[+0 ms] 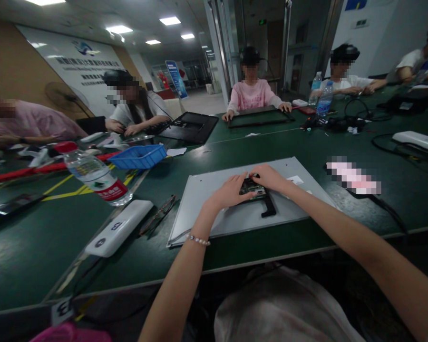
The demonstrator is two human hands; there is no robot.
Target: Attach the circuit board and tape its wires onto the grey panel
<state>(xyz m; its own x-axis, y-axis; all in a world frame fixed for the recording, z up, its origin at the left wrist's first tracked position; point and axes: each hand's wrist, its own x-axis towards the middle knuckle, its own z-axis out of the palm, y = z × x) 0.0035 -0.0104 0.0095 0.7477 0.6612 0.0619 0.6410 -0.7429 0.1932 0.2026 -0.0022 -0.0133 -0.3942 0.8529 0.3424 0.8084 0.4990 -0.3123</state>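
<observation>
A flat grey panel (196, 204) lies on the table in front of me. On it sits a green circuit board (258, 191) in a black frame, with a black hooked arm (269, 207) sticking out toward me. My left hand (231, 191) grips the board's left side, thumb on the near part and fingers at the far part. From the far right, my right hand (267, 176) reaches over the frame, its fingers bent and pressed at the far edge. The fingertips partly cover the board, so I cannot see whether anything small is between them.
To the left are eyeglasses (159, 216), a white power bank (119, 228), a tilted water bottle (96, 175) and a blue tray (139, 156). A phone-like object (353, 178) with a cable lies right. Across the table, a person in pink (251, 95) handles a black frame (260, 118).
</observation>
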